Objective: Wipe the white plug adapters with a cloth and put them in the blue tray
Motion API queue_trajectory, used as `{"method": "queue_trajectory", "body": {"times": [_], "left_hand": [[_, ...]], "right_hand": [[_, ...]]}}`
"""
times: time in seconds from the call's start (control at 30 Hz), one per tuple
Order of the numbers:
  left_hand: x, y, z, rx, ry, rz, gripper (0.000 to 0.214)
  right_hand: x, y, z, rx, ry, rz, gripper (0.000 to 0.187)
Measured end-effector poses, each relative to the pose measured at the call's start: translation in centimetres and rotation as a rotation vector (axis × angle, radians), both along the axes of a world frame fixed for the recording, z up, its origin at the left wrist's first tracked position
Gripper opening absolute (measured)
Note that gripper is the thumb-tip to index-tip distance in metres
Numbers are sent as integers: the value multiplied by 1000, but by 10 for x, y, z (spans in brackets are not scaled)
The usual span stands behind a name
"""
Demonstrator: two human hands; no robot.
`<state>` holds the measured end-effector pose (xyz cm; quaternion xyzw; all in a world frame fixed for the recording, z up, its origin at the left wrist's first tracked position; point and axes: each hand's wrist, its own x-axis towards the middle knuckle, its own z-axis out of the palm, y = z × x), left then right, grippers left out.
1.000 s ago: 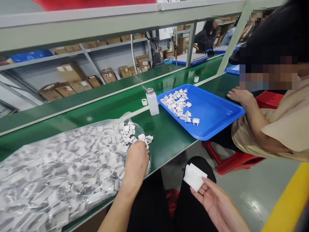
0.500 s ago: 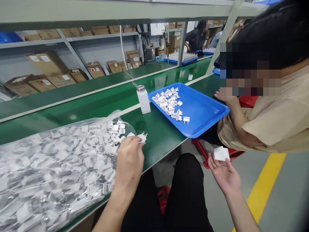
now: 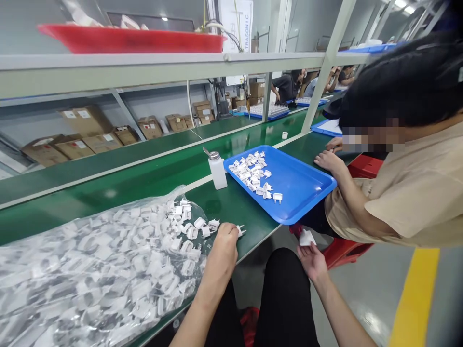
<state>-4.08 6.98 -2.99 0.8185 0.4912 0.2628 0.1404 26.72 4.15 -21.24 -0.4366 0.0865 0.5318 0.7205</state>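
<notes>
My left hand (image 3: pixel 222 250) is closed around a white two-pin plug casing (image 3: pixel 240 231), its pins pointing right, over the table edge beside the bag. A folded white cloth (image 3: pixel 306 237) rests in the fingers of my right hand (image 3: pixel 313 261), palm up, above the floor right of my knee. The big clear plastic bag (image 3: pixel 97 270) on my left is full of similar white casings, several of which spill from its open end. Beyond my hands a blue tray (image 3: pixel 300 180) holds a cluster of plug casings (image 3: pixel 251 171) on its left side.
A white pump bottle (image 3: pixel 217 172) stands left of the tray on the green table (image 3: pixel 249 212). A co-worker (image 3: pixel 390 202) in a beige shirt sits close on my right, on a red stool (image 3: pixel 347 250). A shelf beam (image 3: pixel 162 74) crosses overhead, with a red tray (image 3: pixel 137 41) on it.
My left hand has moved right, away from the bag's mouth, with a plug casing. My right hand has come left with the cloth, nearer my knee. The view has tilted up.
</notes>
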Motion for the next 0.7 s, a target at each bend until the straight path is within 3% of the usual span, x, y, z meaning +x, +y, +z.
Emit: {"method": "queue_trajectory", "body": {"times": [0.17, 0.23, 0.3, 0.4, 0.47, 0.53, 0.63, 0.7], "left_hand": [[-9, -7, 12, -33, 27, -52, 35], [-13, -13, 15, -68, 11, -40, 45], [-16, -21, 16, -149, -65, 25, 60], [-14, -28, 13, -298, -241, 259, 66], [-8, -27, 9, -354, -290, 358, 63], [1, -22, 3, -359, -269, 363, 60], [10, -14, -5, -296, -232, 349, 55], [11, -11, -10, -251, -233, 329, 41]], "right_hand": [[2, -27, 23, -33, 10, 33, 13], [-4, -45, 37, -26, 39, 101, 4], [-13, -63, 54, -12, 72, 200, 17], [-32, -84, 84, -42, 140, 320, 38], [-49, -88, 106, -37, 187, 375, 40], [-67, -83, 130, -6, 169, 428, 36], [-92, -64, 162, 76, -102, 397, 30], [-105, -49, 177, 179, -479, 468, 29]]}}
